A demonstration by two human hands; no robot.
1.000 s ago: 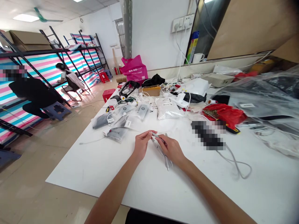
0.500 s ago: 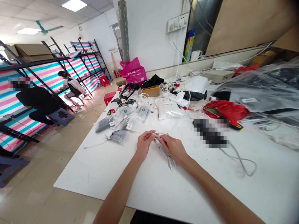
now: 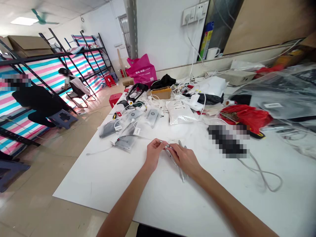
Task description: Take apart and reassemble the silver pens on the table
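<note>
Workroom, white walls, tiled floor. Along L side, 2 black metal racks w/ pink-and-blue striped sheeting; 2 seated co-workers, 1 in black on a grey stool, 1 further back on a chair. Pink carrier bag stands by far wall, near table's far end.

Long white table crowded at far end: clear sachets, white padded pouch, red plastic bag, tangled white cables. R of hands, grey cable loops from a pixelated object.

Near table's front edge, L hand pinches upper end of slim grey stylus-like sticks, narrow grip; at least 2 sticks, exact no. unclear. R hand lies over them, close against L hand; can't tell if gripping or only covering. Long axis runs from L fingertips down-R toward person. Lower tips poke out past R hand, which is nearer them; L hand nearer upper ends. Can't tell if tips touch table.
</note>
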